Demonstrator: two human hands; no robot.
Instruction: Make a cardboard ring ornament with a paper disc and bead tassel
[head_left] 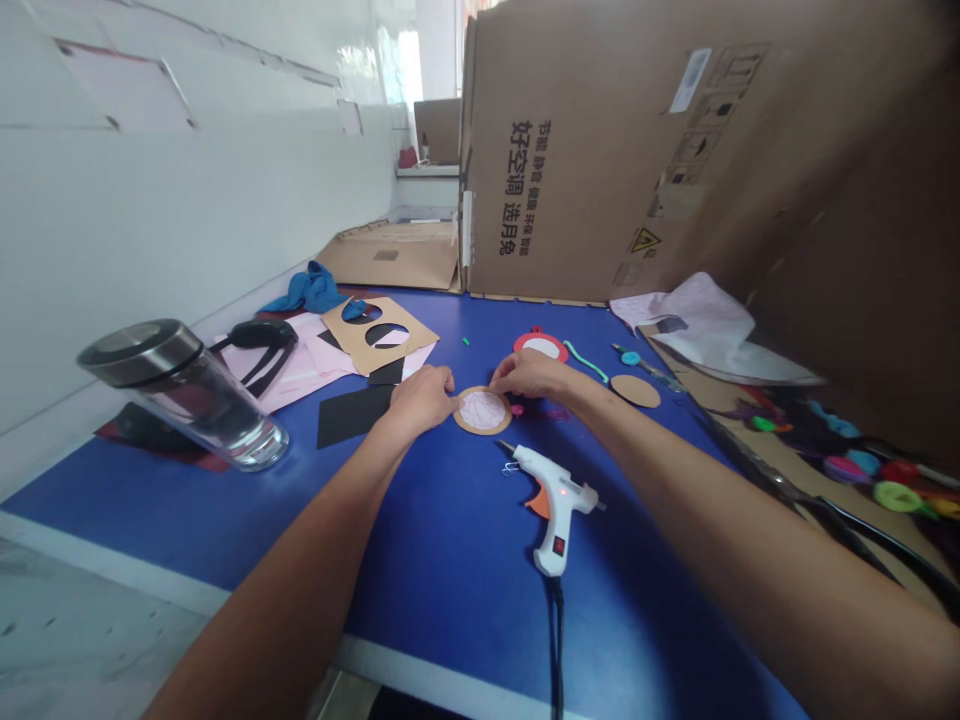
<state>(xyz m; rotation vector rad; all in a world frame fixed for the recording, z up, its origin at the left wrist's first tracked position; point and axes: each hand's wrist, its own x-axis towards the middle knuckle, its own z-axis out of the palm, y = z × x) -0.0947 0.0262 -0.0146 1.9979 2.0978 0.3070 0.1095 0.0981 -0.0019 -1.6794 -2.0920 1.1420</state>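
A round cardboard disc (482, 411) with a brown rim and a pale, crinkled paper centre lies on the blue table between my hands. My left hand (424, 398) has its fingers closed at the disc's left edge. At the upper right edge, my right hand (528, 375) pinches the rim with thumb and fingertips. Just in front of the disc, a white hot glue gun (556, 500) lies on its side, its nozzle toward the disc and a red light lit on its body. Beyond my right hand is a red-rimmed disc (541, 347) with a white centre.
A glass bottle (202, 400) stands at left. Black paper (352, 414) and a cardboard sheet with two holes (416, 345) lie beyond my left hand. A plain cardboard circle (635, 391), a green strip (585, 362) and scissors (847, 530) are rightward. A large cardboard box (577, 180) blocks the back.
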